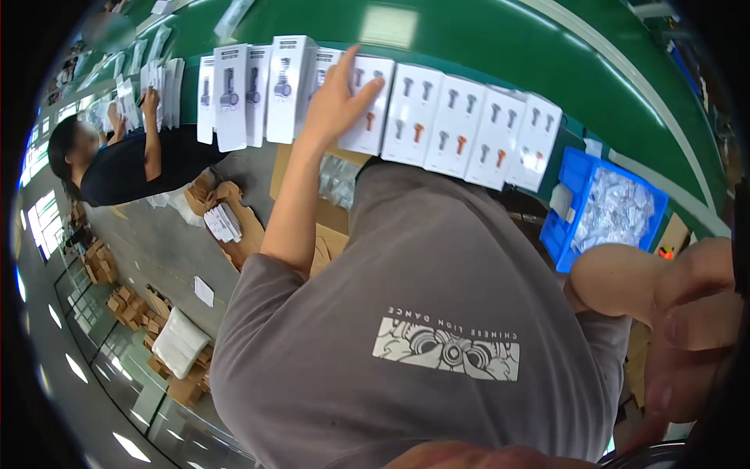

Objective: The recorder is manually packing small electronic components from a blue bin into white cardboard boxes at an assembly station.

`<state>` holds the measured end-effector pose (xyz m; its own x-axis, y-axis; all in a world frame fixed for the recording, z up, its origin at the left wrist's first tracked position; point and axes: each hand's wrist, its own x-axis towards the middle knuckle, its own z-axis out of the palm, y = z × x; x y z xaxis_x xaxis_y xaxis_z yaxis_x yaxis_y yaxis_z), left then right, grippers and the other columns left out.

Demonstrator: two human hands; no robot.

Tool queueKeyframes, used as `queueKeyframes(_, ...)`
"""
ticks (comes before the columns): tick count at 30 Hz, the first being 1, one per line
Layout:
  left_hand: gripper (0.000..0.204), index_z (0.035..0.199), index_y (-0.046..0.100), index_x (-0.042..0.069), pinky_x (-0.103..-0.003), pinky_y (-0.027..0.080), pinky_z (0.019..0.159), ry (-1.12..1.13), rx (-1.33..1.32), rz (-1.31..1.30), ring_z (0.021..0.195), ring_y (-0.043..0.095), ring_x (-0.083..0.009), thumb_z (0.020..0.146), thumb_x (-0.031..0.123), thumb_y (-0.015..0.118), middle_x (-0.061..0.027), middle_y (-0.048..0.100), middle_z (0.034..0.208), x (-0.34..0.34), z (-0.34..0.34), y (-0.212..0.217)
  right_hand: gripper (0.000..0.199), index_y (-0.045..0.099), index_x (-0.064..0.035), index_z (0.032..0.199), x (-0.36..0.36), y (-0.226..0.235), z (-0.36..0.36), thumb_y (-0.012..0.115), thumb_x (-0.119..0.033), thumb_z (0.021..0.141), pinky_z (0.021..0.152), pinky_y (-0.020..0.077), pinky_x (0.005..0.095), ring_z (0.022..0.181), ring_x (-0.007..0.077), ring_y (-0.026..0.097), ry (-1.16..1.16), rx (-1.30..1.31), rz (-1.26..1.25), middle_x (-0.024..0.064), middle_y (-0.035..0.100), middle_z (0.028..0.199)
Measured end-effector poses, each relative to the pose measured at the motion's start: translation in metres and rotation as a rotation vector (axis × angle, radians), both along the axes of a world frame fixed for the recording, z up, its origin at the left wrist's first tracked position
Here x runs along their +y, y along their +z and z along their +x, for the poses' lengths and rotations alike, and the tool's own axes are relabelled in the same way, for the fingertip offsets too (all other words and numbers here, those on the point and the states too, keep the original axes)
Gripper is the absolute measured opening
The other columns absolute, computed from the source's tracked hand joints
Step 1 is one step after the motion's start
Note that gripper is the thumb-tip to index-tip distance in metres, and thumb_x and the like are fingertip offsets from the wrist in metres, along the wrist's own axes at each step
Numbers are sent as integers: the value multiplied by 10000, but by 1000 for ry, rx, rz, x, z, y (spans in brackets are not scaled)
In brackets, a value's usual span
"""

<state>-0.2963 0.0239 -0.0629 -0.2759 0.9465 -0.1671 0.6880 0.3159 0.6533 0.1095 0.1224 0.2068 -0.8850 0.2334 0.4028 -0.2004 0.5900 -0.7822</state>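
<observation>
My left hand (336, 105) reaches up to a row of white boxes and lies on top of one white box (365, 129). Its thumb and index finger are stretched apart, and it grips nothing. Right of it, several white boxes (412, 109) stand side by side, printed with small grey and orange devices. Left of it, a taller white box (287, 86) and its neighbours carry a picture of a dark cylindrical device. Close to the camera at the right edge, my right hand (691, 301) is raised with bent fingers; whatever they touch is cut off.
A blue bin (566, 195) of clear plastic packets stands at the right. The green table (469, 47) runs along the far side. At the left, a co-worker (129, 168) handles white boxes. Cartons (187, 387) and a white sack (180, 341) lie on the floor.
</observation>
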Motion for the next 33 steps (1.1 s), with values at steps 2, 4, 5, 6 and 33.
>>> queueKeyframes(2,751,1507,398,82,-393,508,912,6,-177,-64,1089,643,-303,907,428,689,-194,615,1257,3,-2,-7,665,587,58,1162,16,4,27,838,-405,756,569,422,321,707,228,547,64,-46,12,138,617,932)
queueKeyframes(4,738,1502,404,69,-382,505,917,30,-260,-100,1097,638,-284,913,408,693,-187,615,1260,-3,-15,-12,674,593,54,1144,25,3,-13,862,-410,737,564,431,322,697,225,552,137,-81,22,133,620,927)
queueKeyframes(5,730,1484,422,53,-380,501,922,44,-327,-111,1104,637,-287,917,440,670,-196,620,1259,-3,-23,-18,678,596,52,1135,53,4,26,873,-413,727,562,435,322,692,223,555,193,-111,44,130,622,925)
queueKeyframes(6,728,1467,441,38,-378,498,927,49,-385,-131,1111,636,-290,921,472,648,-205,625,1258,-3,-23,-22,683,598,50,1126,52,4,-48,885,-416,718,559,439,322,687,221,557,238,-131,57,127,624,922)
queueKeyframes(33,838,1356,526,41,-403,417,1021,603,419,44,1168,602,-278,706,480,821,-153,658,1227,-51,-158,61,530,618,-71,1279,56,-140,-287,783,-61,775,969,486,386,1129,296,616,-248,-279,294,140,635,1249)
